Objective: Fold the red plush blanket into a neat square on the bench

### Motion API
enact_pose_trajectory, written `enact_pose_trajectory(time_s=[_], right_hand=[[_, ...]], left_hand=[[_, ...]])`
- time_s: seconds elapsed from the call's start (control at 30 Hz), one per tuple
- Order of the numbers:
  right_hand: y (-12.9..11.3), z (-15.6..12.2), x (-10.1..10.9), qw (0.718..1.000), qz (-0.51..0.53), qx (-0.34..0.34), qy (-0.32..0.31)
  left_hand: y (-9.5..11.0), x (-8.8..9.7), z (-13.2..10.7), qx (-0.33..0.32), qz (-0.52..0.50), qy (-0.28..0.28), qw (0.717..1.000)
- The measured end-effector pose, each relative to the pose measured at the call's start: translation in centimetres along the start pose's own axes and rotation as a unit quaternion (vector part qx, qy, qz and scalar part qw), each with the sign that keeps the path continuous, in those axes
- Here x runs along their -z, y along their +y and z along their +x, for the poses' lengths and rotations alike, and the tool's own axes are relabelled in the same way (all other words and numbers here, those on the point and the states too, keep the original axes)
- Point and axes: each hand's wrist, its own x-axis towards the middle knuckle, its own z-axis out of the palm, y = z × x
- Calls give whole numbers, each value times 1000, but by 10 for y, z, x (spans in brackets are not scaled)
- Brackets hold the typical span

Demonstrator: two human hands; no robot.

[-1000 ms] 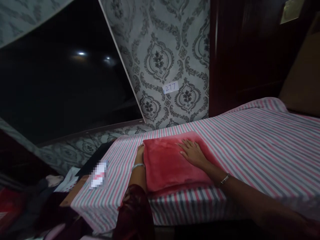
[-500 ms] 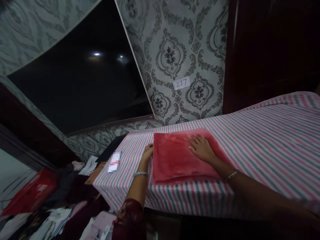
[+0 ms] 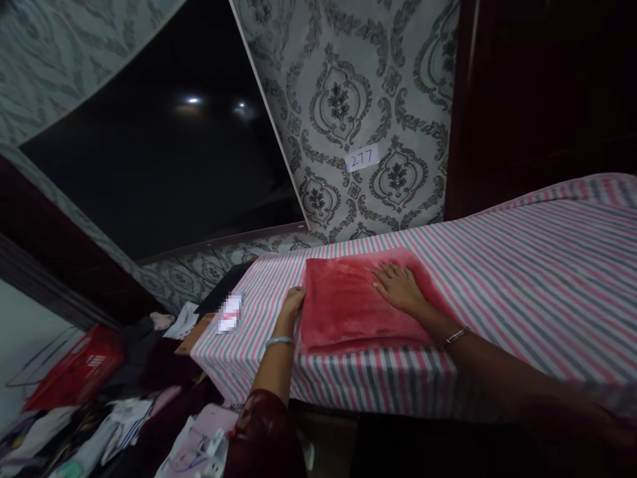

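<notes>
A folded red plush blanket lies flat on a striped cloth of pink, grey and white. My right hand rests palm down on its upper right part, fingers stretched and spread. At the blanket's left edge is my left hand, its fingers curled in against that edge and partly hidden. A bangle circles each of my wrists.
A large dark television hangs on the patterned wall, beside a paper label reading 277. Left of the covered surface are a red bag and heaped clothes. A blurred white item lies near the cloth's left end.
The view has shifted slightly. My left hand has closed in on the blanket's left edge. My right hand stays flat on top, in nearly the same place.
</notes>
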Motion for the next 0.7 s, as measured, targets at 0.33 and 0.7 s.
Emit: enact_pose_trajectory(time_s=[0.33,0.7], right_hand=[[-2,-1,3,1000,7,-7,-10],[1,1,-5,1000,6,-2,4]], left_hand=[[-2,10,-82,-69,-45,-112,990],[-13,22,-104,-47,-60,-87,993]])
